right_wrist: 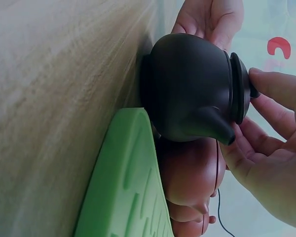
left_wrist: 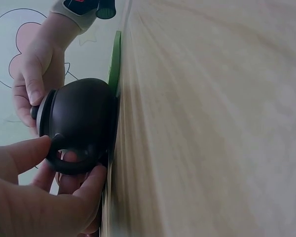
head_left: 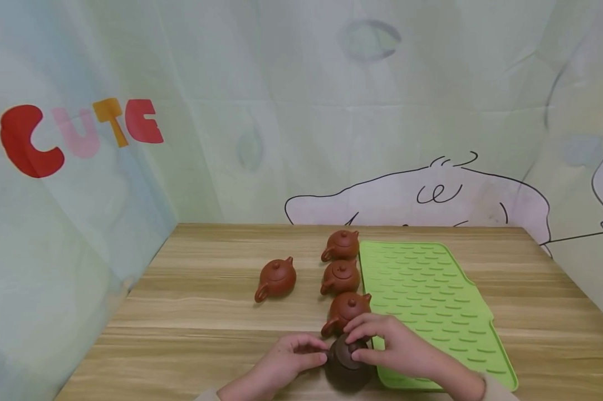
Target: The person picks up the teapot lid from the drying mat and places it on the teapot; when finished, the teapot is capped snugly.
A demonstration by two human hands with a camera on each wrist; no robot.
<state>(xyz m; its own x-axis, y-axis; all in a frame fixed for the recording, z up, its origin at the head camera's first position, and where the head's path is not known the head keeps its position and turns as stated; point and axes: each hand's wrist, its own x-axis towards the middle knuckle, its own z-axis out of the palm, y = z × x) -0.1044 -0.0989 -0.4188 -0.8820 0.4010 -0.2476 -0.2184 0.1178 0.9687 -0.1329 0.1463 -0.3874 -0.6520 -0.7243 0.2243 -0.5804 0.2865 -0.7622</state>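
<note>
A dark brown teapot (head_left: 348, 380) stands upright at the table's near side, by the green mat's near left corner. My left hand (head_left: 297, 355) is at its handle (left_wrist: 71, 165), thumb on the upper end and fingers around the lower part in the left wrist view. With thumb and fingertips my right hand (head_left: 398, 346) pinches the knob of the lid (right_wrist: 240, 89). The lid sits on the pot's mouth, and the spout (right_wrist: 209, 123) points toward the mat. Just behind the dark pot is a reddish-brown teapot (head_left: 348, 309), partly covered by my right hand.
Two more reddish-brown teapots, a middle one (head_left: 342, 277) and a far one (head_left: 343, 245), continue the row along the left edge of the green ridged mat (head_left: 426, 312). Another reddish-brown teapot (head_left: 277, 278) stands apart to the left on the wooden table (head_left: 191, 312).
</note>
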